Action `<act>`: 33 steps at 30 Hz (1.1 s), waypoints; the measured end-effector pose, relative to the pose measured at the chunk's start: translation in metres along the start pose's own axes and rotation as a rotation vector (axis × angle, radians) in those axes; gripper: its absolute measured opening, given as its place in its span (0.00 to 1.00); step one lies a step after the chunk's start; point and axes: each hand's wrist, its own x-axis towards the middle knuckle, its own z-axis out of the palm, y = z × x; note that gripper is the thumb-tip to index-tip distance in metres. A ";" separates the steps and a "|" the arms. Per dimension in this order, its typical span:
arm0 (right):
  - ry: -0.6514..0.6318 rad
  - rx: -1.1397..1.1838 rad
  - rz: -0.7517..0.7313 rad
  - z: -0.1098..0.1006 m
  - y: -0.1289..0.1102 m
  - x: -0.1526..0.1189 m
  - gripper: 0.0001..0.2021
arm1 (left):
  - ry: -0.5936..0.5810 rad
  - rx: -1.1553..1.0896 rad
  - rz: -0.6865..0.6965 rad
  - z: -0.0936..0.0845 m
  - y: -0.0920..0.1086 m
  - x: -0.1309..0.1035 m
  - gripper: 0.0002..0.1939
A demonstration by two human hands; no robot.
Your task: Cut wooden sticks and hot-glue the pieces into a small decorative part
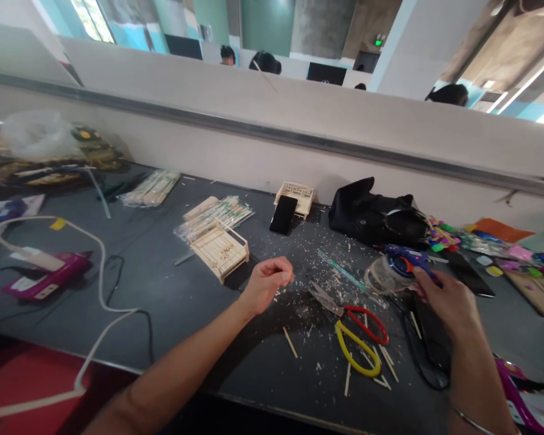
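My right hand (451,303) grips a blue hot glue gun (410,255) with an orange trigger. Its nozzle points left, and the gun is at a clear round jar (383,277); I cannot tell whether it rests on the rim. My left hand (268,284) is closed in a pinch over the desk, and anything between the fingertips is too small to make out. Close to that hand stands a small slatted wooden model bench (220,249). Scissors (344,311) with one red and one yellow handle lie between my hands, blades toward the left.
Wood scraps and short sticks (290,342) litter the desk (185,338). Farther back are stick packs (152,187), another wooden model (299,196), a phone (284,214) and a black bag (376,211). A purple power strip (49,277) with a white cable lies left.
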 end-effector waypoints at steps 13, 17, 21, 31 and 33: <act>-0.591 1.185 -0.043 0.013 -0.076 -0.074 0.18 | -0.087 -0.216 -0.051 -0.001 0.001 0.001 0.14; -0.743 1.151 -0.089 0.064 -0.069 -0.095 0.14 | -0.083 -0.159 -0.037 -0.007 -0.004 0.004 0.14; -0.957 1.029 -0.198 0.088 -0.059 -0.115 0.18 | -0.073 -0.083 -0.025 -0.012 -0.006 0.006 0.14; -1.083 0.919 -0.305 0.086 -0.059 -0.122 0.25 | -0.093 -0.043 -0.034 -0.014 -0.005 0.006 0.13; -1.086 0.889 -0.324 0.088 -0.057 -0.122 0.25 | -0.094 -0.044 -0.029 -0.014 -0.005 0.006 0.12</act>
